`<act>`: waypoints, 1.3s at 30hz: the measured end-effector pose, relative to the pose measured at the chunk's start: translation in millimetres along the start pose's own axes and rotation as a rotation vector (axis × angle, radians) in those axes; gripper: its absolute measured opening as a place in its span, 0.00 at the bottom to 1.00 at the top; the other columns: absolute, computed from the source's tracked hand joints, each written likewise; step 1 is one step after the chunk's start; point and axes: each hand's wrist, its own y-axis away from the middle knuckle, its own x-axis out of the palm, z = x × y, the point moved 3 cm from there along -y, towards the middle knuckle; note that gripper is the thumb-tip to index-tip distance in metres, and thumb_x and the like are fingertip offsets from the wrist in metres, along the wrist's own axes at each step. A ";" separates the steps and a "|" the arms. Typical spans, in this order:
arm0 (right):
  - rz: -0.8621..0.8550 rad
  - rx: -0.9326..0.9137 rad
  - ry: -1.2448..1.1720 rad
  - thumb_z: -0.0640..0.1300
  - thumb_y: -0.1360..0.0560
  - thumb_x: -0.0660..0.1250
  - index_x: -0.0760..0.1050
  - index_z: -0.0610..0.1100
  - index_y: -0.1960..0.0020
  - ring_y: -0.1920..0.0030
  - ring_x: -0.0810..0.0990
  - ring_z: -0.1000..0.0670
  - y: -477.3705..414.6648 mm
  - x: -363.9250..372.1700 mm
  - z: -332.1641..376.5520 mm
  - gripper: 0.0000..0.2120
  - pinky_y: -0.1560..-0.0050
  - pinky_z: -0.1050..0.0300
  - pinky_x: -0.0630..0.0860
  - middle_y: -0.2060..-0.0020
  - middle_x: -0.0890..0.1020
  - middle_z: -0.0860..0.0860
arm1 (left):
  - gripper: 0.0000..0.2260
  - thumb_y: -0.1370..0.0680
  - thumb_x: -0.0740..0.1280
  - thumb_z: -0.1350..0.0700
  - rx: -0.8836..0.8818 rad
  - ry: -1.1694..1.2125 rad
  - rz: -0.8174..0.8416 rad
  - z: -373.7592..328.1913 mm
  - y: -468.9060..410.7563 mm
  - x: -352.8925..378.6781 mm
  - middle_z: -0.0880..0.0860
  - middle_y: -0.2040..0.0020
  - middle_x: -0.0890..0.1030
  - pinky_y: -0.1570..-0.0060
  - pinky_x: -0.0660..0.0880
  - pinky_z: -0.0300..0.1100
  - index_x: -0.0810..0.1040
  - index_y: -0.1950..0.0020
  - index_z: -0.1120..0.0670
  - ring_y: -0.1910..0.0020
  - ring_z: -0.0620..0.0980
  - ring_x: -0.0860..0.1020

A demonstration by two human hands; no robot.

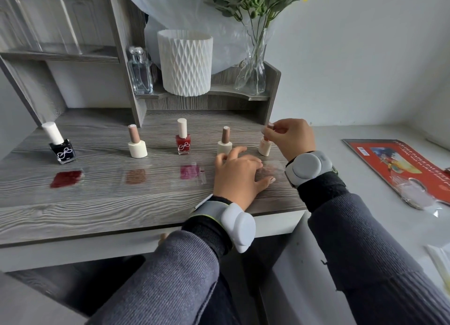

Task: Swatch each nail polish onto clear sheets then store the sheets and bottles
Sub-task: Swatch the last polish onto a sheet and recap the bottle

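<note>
Looks down on a grey wood-grain desk (97, 203). Shows the left hand (239, 176) lying flat, fingers straight and spread, on the edge of a clear sheet (273, 171) bearing a faint swatch, just before the rightmost nail polish bottle (264, 150). Shows the right hand (289, 136) pinching that bottle's cap (270, 124) between curled fingertips (265, 131). Further left, shows a dark red swatch (65, 178) before the black bottle (62, 150), a brown swatch (135, 176) before a cream bottle (137, 149), a pink swatch (190, 172) before the red bottle (183, 144).
</note>
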 end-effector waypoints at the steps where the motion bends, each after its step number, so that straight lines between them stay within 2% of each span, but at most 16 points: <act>1: -0.008 -0.007 0.005 0.50 0.26 0.69 0.81 0.45 0.64 0.64 0.79 0.47 0.4 -0.8 1.7 0.11 0.63 0.56 0.69 0.69 0.82 0.50 | 0.20 0.25 0.62 0.37 0.000 -0.003 0.001 0.1 0.2 -0.1 0.39 0.37 0.76 0.41 0.50 0.46 0.79 0.40 0.46 0.28 0.45 0.59; 3: -0.038 -0.020 -0.001 0.48 0.26 0.68 0.82 0.44 0.63 0.62 0.79 0.46 0.8 -1.8 4.1 0.11 0.62 0.56 0.68 0.69 0.81 0.50 | 0.20 0.25 0.62 0.37 -0.002 -0.009 0.006 0.3 0.0 -0.5 0.38 0.36 0.75 0.40 0.50 0.47 0.79 0.40 0.46 0.28 0.45 0.59; 6: -0.062 -0.039 -0.045 0.47 0.26 0.68 0.80 0.47 0.63 0.63 0.77 0.51 1.1 -3.9 7.1 0.08 0.61 0.57 0.68 0.70 0.78 0.56 | 0.20 0.25 0.62 0.37 -0.005 0.001 0.009 -0.2 0.4 -1.2 0.39 0.36 0.76 0.40 0.51 0.47 0.79 0.40 0.46 0.28 0.46 0.59; 11: -0.213 -0.067 -0.142 0.50 0.26 0.69 0.81 0.46 0.57 0.63 0.77 0.55 1.8 -14.0 7.6 0.07 0.60 0.59 0.71 0.64 0.83 0.53 | 0.20 0.25 0.62 0.36 -0.010 -0.010 0.017 -0.5 0.2 -1.9 0.39 0.36 0.75 0.40 0.50 0.47 0.79 0.40 0.46 0.28 0.45 0.59; 17: -0.301 -0.043 -0.278 0.47 0.26 0.69 0.81 0.43 0.59 0.66 0.75 0.62 16.9 -26.1 4.1 0.08 0.63 0.66 0.70 0.64 0.84 0.53 | 0.20 0.25 0.62 0.36 -0.017 -0.019 0.020 -1.3 0.6 -3.0 0.39 0.36 0.76 0.40 0.51 0.48 0.79 0.41 0.46 0.28 0.46 0.59; 22: -0.201 0.054 -0.362 0.47 0.26 0.71 0.79 0.42 0.61 0.65 0.80 0.57 40.0 -25.2 -14.1 0.09 0.60 0.61 0.75 0.67 0.84 0.54 | 0.19 0.25 0.62 0.36 -0.007 -0.023 0.001 0.0 0.4 -2.9 0.39 0.37 0.76 0.39 0.53 0.49 0.79 0.41 0.45 0.29 0.46 0.59; 25: -0.114 0.110 -0.373 0.47 0.27 0.73 0.79 0.42 0.61 0.67 0.81 0.60 53.1 -18.9 -27.2 0.10 0.60 0.63 0.76 0.68 0.84 0.55 | 0.19 0.25 0.62 0.37 0.002 -0.021 -0.023 -0.9 1.0 -1.7 0.39 0.38 0.77 0.41 0.52 0.49 0.80 0.41 0.46 0.29 0.46 0.60; 28: -0.115 0.110 -0.395 0.47 0.27 0.73 0.79 0.39 0.59 0.67 0.82 0.61 58.4 -16.1 -29.8 0.10 0.61 0.65 0.76 0.67 0.84 0.54 | 0.19 0.25 0.62 0.37 -0.001 -0.022 -0.033 -1.0 1.3 -1.4 0.40 0.38 0.77 0.41 0.53 0.48 0.80 0.42 0.45 0.29 0.46 0.61; 35: -0.038 0.087 -0.349 0.46 0.28 0.75 0.78 0.38 0.60 0.68 0.81 0.57 57.9 -11.0 -28.7 0.12 0.61 0.60 0.77 0.67 0.85 0.51 | 0.19 0.25 0.62 0.36 -0.008 -0.040 -0.019 -0.9 0.6 -0.7 0.40 0.38 0.77 0.40 0.55 0.49 0.80 0.41 0.46 0.29 0.45 0.61; 39: -0.134 0.123 -0.251 0.48 0.29 0.74 0.77 0.41 0.61 0.64 0.82 0.50 57.0 -13.6 -33.9 0.11 0.61 0.54 0.76 0.66 0.85 0.49 | 0.20 0.25 0.61 0.36 -0.012 -0.034 -0.016 -1.4 1.1 -1.6 0.40 0.37 0.76 0.39 0.55 0.49 0.79 0.40 0.45 0.29 0.46 0.61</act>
